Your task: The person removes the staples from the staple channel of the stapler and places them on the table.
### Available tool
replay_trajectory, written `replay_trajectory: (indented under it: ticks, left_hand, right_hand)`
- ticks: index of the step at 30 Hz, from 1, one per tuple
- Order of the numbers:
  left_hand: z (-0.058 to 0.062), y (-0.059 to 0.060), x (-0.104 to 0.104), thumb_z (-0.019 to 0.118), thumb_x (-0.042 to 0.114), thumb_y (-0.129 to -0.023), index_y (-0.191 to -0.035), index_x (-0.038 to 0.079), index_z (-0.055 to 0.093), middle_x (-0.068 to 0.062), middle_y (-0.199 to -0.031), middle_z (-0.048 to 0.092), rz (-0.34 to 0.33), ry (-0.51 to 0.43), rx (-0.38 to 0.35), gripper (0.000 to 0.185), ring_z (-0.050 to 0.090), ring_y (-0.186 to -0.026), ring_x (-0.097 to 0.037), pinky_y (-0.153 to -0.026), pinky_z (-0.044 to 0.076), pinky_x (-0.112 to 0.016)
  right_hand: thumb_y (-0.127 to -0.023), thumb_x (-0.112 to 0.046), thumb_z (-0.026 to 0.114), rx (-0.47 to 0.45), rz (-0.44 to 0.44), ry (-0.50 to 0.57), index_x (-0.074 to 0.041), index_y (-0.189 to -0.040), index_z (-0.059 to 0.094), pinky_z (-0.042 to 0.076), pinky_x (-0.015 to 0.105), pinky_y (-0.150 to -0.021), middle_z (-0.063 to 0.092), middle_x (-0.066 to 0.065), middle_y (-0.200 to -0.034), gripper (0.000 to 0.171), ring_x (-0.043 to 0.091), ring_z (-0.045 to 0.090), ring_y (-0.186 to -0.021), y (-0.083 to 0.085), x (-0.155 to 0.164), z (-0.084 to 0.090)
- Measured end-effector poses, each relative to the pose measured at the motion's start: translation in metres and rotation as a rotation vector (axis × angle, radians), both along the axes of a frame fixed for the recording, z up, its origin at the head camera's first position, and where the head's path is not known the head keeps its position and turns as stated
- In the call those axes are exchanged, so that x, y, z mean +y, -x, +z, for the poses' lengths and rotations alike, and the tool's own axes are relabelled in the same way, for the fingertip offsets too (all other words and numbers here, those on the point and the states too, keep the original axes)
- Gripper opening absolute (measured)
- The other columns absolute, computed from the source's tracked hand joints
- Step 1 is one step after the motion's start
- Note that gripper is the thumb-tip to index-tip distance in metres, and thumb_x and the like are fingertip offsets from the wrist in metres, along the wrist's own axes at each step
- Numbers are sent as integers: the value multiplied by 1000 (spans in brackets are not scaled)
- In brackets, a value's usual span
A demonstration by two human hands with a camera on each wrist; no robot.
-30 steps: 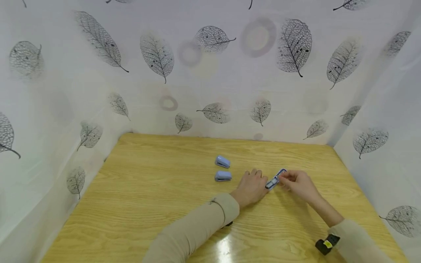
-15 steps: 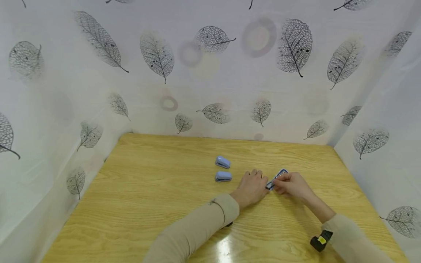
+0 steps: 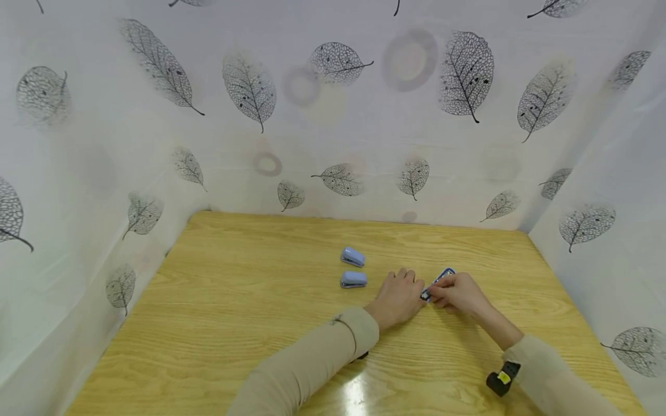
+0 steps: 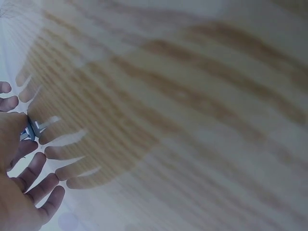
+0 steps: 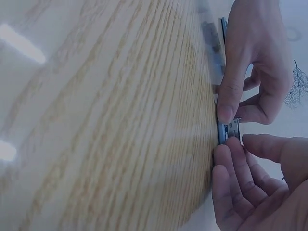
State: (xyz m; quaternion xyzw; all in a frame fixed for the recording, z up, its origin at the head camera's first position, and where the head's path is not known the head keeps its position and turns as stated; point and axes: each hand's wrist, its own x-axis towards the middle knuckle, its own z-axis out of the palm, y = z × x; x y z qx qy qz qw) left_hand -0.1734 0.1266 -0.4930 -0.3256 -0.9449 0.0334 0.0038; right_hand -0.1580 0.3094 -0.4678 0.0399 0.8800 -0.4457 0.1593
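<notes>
The right hand (image 3: 461, 294) has slid leftward, pinching the slim blue plastic-and-metal stapler (image 3: 445, 274); the left hand (image 3: 399, 293) grips its end.

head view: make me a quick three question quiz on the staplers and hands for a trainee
1. How many light-blue staplers lie untouched on the table?

2. True or false: the left hand rests on one of those staplers.

3. In the head view, where is the blue-and-metal item?
a) at the table's far left edge
b) between the left hand and the right hand
c) against the leaf-print wall

Key:
1. Two
2. False, it is apart from them
3. b
</notes>
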Motion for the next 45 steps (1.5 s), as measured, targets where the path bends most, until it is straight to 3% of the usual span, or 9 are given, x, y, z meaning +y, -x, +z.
replay_trajectory:
  ticks: [9, 14, 24, 30, 37, 45]
  left_hand:
    - [0, -1, -1, 57, 60, -103, -127, 30, 66, 8, -120, 65, 2, 3, -23, 39, 59, -115, -10, -95, 51, -30]
    - [0, -1, 0, 57, 61, -103, -124, 30, 67, 8, -117, 65, 0, 1, -1, 39, 59, -112, -10, -92, 51, -29]
    - [0, 0, 0, 59, 60, -103, -120, 30, 67, 8, -113, 65, -4, -4, 29, 36, 59, -108, -9, -88, 51, -28]
    - [-2, 1, 1, 59, 59, -102, -116, 30, 68, 8, -110, 65, -6, -17, 27, 34, 59, -105, -9, -85, 50, -27]
    - [-4, 0, 3, 59, 59, -103, -120, 31, 68, 9, -113, 64, 0, -9, -9, 34, 58, -109, -9, -91, 51, -28]
    - [0, -1, 3, 57, 58, -104, -125, 31, 66, 8, -119, 64, 15, 4, -30, 36, 58, -114, -9, -97, 52, -30]
  right_hand:
    - [-102, -22, 71, -82, -33, 70, 6, -109, 74, 60, 28, -60, 79, -1, -80, 30, 11, 74, -70, 2, 3, 0]
    - [-104, -24, 68, -116, -10, 90, 4, -108, 73, 60, 28, -61, 78, -2, -82, 29, 10, 75, -73, 2, 3, 3]
    - [-109, -24, 58, -120, 3, 187, 13, -128, 63, 64, 30, -74, 81, 0, -94, 42, 9, 77, -81, -1, 22, 12]
    - [-109, -27, 58, -150, -31, 218, 11, -127, 65, 63, 27, -74, 80, -7, -92, 42, 6, 76, -81, -12, 40, 16]
    - [-109, -25, 60, -211, -42, 336, 4, -122, 70, 63, 24, -72, 81, -8, -93, 33, 5, 77, -81, -29, 52, 7]
    - [-109, -25, 59, -224, 0, 336, 11, -127, 66, 64, 26, -73, 81, -7, -92, 41, 8, 78, -82, -37, 50, -3]
